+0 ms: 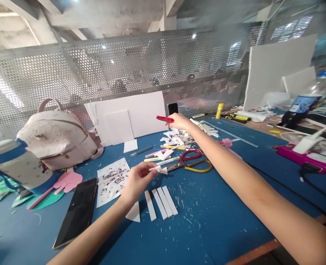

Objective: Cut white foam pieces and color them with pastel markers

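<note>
My left hand (138, 180) pinches a small white foam piece (159, 169) above the blue table. Farther off, my right hand (181, 122) is closed around a slim red tool (165, 119) that looks like a utility knife; no blade can be made out. Below the right hand lies a heap of white foam scraps (181, 138). Scissors (176, 166) with red and yellow handles rest just right of the left hand. Several white foam strips (163, 202) are lined up nearer to me, beside a wider foam piece (134, 212).
A phone (77, 211) and a crumb-covered paper (111, 180) lie left. Behind them stand a tumbler (19, 165) and a backpack (59, 134). White foam boards (146, 110) lean on the mesh divider. To the right are a glue stick (219, 110) and a pink power strip (306, 156) with cables.
</note>
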Available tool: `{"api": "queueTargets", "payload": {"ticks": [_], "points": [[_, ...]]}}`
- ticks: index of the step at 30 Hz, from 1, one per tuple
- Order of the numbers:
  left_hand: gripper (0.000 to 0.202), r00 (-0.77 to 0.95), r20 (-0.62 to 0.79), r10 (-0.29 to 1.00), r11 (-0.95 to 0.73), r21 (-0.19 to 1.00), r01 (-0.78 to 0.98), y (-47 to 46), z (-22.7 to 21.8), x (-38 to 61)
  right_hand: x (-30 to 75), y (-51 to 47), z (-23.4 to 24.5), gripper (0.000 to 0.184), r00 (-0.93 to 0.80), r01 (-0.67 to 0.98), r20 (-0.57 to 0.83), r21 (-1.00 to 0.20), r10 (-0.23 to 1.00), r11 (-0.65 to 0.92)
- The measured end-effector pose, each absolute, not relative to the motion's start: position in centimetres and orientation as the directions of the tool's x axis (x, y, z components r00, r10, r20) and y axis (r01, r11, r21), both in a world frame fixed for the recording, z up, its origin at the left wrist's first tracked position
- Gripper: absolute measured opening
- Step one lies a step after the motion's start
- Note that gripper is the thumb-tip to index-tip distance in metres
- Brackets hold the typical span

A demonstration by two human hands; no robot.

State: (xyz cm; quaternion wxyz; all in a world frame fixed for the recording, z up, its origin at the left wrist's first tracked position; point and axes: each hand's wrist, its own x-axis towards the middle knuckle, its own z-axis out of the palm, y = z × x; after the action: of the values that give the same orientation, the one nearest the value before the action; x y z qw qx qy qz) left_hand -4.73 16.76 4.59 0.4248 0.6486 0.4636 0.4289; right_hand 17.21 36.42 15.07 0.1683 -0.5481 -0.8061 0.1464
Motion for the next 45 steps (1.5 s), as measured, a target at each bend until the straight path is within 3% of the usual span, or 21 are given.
{"api": "queueTargets", "payload": {"ticks": [9,16,21,31,38,45], "points": [[0.026,0.185,0.1,0.978,-0.136,0.972,0.19,16.3,5.1,-4.4,17.6,36.9,14.1,0.032,-0.156,0.95,0.125,-0.253,0.98,0.184],[0.026,0.186,0.098,0.978,-0.127,0.98,0.155,16.2,5.1,-4.4,17.3,37.3,13.4,0.034,-0.081,0.961,0.135,-0.254,0.988,0.113],[0.027,0.175,0.102,0.979,-0.131,0.978,0.163,16.4,4.8,-4.5,17.8,37.8,13.2,0.033,-0.114,0.925,0.063,-0.359,0.992,0.129],[0.028,0.207,0.178,0.962,-0.24,0.913,0.329,16.6,4.4,-4.7,18.1,38.8,12.8,0.032,-0.375,0.665,-0.126,-0.727,0.919,0.171],[0.024,0.215,0.384,0.898,-0.434,0.686,0.584,16.5,5.6,-4.9,16.9,36.0,14.3,0.034,-0.693,0.327,-0.114,-0.93,0.712,0.169],[0.024,0.095,0.644,0.759,-0.523,0.516,0.679,16.8,8.3,-6.4,12.8,31.4,16.1,0.045,-0.881,0.139,-0.098,-0.989,0.464,0.055]]}}
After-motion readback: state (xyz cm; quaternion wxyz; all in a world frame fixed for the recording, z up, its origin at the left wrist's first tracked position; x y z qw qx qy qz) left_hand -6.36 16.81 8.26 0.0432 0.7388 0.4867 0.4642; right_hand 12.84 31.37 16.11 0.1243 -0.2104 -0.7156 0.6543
